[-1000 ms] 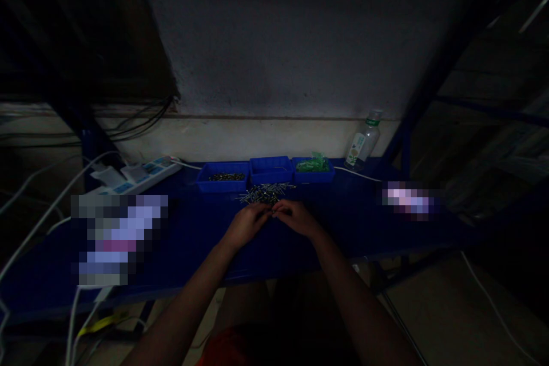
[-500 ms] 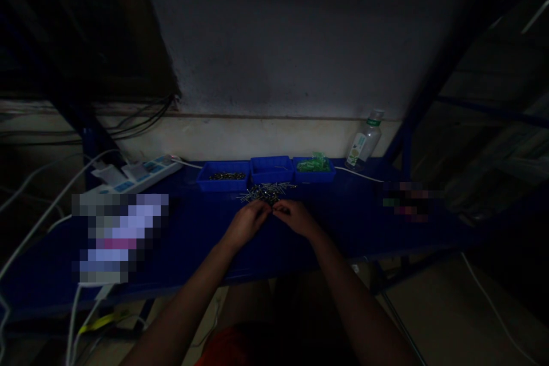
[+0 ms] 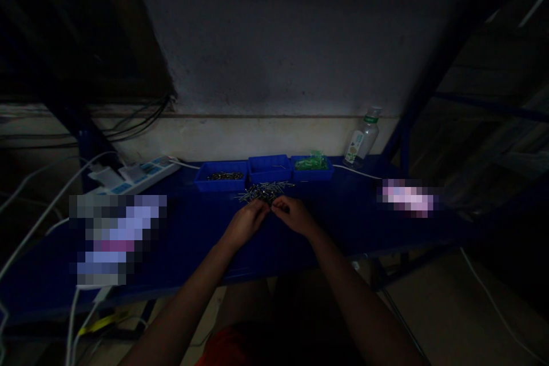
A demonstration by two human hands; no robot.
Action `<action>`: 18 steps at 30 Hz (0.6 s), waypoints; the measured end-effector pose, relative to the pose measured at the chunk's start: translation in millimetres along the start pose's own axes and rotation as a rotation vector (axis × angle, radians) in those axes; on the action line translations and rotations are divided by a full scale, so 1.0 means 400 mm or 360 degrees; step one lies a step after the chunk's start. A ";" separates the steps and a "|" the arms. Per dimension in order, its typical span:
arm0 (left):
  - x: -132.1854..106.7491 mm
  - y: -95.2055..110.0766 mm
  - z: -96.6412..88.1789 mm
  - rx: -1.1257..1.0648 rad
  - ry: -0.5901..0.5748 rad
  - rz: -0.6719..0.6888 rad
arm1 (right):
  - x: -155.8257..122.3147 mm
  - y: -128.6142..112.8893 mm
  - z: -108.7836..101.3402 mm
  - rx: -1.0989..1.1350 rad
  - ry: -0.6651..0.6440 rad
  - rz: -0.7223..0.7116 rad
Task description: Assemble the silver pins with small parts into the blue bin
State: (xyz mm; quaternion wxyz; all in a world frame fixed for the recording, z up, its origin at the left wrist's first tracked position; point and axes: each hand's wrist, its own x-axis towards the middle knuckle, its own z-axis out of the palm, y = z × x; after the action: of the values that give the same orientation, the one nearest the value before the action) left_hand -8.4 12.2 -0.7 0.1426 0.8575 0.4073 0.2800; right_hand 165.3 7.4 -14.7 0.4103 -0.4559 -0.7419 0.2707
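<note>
A grey wall (image 3: pixel 278 40) with a pale lower band rises behind everything, dim in the poor light. Against it runs a blue table (image 3: pixel 184 251), its near edge just in front of the person. Two pixelated patches hide whatever lies on the table's left and right parts. Behind the left patch a white power strip (image 3: pixel 141 182) lies slantwise.

The left hand (image 3: pixel 247 221) and right hand (image 3: pixel 295 215) meet at the middle of the table, backs up, thumbs and forefingers drawn together in a pinch, the two sets of fingertips nearly touching. Whether they grip a small piece I cannot tell; the spot is too dark and tiny.

Three blue bins stand in a row along the wall: the left bin (image 3: pixel 221 185), the middle bin (image 3: pixel 270 174) and the right bin (image 3: pixel 315 175). A clear bottle (image 3: pixel 361 140) with a green neck band stands to their right, near the wall.

The pile (image 3: pixel 261 190) of thin metal pins lies loose on the table, just beyond the fingertips and in front of the bins. A crumpled green bag (image 3: pixel 315 161) fills the right bin. Small brassy bits (image 3: pixel 225 176) lie in the left bin, and one thin wire (image 3: pixel 278 167) shows in the middle bin.
</note>
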 end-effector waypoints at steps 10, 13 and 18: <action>-0.003 0.004 -0.001 0.0088 -0.0105 0.0053 | -0.005 -0.011 0.002 -0.0011 -0.0007 -0.0051; -0.003 0.005 -0.001 0.0097 -0.0111 0.0070 | -0.006 -0.012 0.001 0.0002 -0.0022 -0.0044; 0.001 0.003 -0.003 0.0019 -0.0096 0.0073 | -0.007 -0.020 -0.004 0.0032 -0.0020 -0.0019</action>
State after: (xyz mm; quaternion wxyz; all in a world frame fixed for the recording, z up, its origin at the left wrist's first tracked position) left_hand -8.4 11.7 1.0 0.1432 0.8756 0.3847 0.2547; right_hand 163.6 1.5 -8.8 0.4118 -0.4458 -0.7444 0.2785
